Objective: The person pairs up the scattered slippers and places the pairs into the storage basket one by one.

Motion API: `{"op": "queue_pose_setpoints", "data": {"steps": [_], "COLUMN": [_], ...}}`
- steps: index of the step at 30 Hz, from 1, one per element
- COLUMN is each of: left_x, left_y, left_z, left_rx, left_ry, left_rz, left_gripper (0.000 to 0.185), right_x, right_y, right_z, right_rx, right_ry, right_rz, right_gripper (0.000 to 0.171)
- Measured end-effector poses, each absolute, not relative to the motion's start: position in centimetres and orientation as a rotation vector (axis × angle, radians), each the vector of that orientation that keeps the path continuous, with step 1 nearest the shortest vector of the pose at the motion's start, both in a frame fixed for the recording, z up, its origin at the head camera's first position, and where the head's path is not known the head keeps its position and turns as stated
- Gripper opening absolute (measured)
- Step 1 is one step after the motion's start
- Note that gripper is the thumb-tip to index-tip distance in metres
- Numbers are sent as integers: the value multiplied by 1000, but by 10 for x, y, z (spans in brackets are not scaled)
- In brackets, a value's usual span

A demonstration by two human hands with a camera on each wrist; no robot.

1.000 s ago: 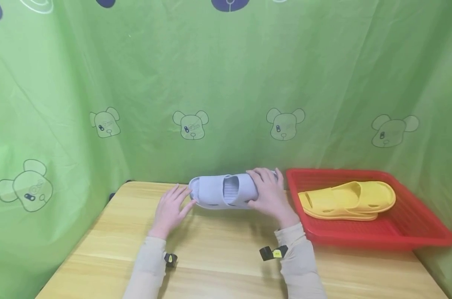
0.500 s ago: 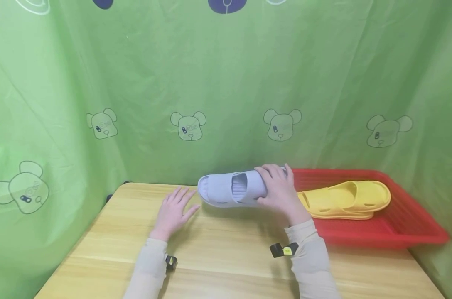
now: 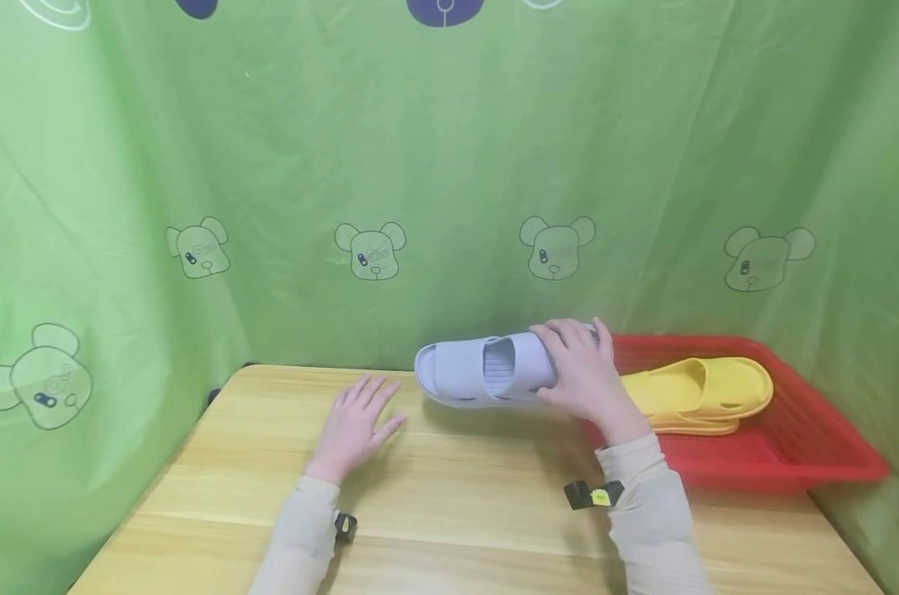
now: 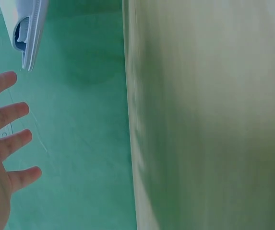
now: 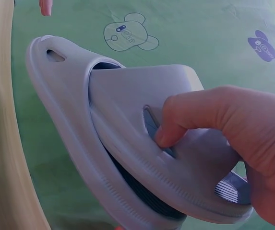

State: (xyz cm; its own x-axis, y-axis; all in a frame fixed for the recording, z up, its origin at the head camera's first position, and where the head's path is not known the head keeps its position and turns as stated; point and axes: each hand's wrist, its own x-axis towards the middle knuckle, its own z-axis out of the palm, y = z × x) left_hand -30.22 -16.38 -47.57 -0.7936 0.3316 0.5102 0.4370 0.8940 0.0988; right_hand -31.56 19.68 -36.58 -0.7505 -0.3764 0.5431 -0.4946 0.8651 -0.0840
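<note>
Beige long sleeves (image 3: 646, 512), black wrist straps (image 3: 593, 496) with yellow tags

Soft, even light fills the head view, bright and free of glare, and the green curtain (image 3: 449, 165) glows evenly. Faint shadows pool on the tabletop (image 3: 457, 496) under the grey slipper (image 3: 487, 372) and beside both sleeves. The left wrist view is smeared with motion blur at 3 o'clock. The right wrist view is sharp up close, dimmer toward 9 o'clock.

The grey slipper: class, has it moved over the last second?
Yes. The grey slipper, gripped by the right hand, has risen off the table and shifted right, toward the red tray.
</note>
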Motion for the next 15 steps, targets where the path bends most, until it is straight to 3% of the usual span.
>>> {"op": "queue_pose_setpoints", "data": {"steps": [15], "left_x": [-299], "left_y": [-142], "left_z": [-474], "left_rx": [-660], "left_ry": [-2551], "left_rz": [-279], "left_gripper": [61], "right_x": [-306], "right_y": [226], "right_z": [-348], "right_rx": [619], "right_ry": [-2506], "right_rz": [262], "right_gripper": [86]}}
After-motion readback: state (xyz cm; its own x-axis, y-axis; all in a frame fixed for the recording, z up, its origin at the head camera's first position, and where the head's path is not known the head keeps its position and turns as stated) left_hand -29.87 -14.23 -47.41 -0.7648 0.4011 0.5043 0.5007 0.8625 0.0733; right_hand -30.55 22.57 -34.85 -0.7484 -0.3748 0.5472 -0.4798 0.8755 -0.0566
